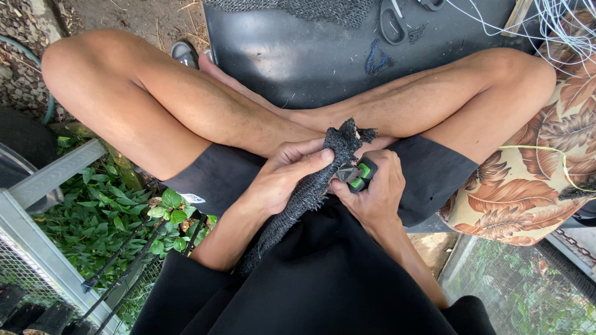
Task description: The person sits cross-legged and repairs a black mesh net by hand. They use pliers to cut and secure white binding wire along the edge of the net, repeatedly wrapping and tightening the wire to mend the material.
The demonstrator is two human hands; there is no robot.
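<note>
— Fingers of the left hand: what are they doing?

— Curled tight round a bunched strip of black netting, thumb on top near its frayed far end. That end sticks up between the two hands, just in front of the crossed shins; the rest trails down towards the near left, over the lap.

— And the right hand?

— Closed round a small green and black tool, pressed right against the netting, just beside the left thumb. What kind of tool it is I cannot tell.

— What lies around?

— Far side, a dark mat with more netting on it, scissors and a small scrap of dark cord. At the right, a leaf-patterned cushion with pale strings above it. At the near left, green plants beside a grey metal frame with wire mesh.
</note>
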